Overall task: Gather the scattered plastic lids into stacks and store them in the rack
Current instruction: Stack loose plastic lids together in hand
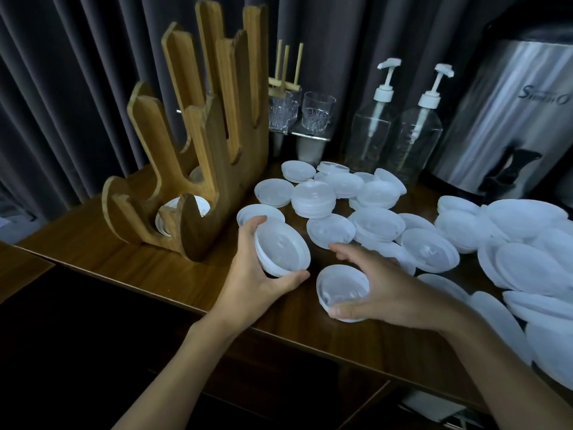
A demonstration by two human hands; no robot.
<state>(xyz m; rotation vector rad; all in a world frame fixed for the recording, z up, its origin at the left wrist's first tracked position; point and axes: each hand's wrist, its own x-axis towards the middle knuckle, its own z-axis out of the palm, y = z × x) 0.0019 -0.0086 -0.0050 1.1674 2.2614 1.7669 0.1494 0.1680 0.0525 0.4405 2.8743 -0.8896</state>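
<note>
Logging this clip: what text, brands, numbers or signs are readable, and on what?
"S...O": slanted brand mark on the steel urn; only the first S and the last O read, the middle is blurred.
Scale marks on the right pump bottle: too small to read.
The lids and the rack show no text.

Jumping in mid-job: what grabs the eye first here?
Translucent white plastic lids lie scattered over the dark wooden counter's right half. At its front, the left hand grips one small lid stack, the right hand another. A tall slotted wooden rack stands left, lids in its lowest slot.
</note>
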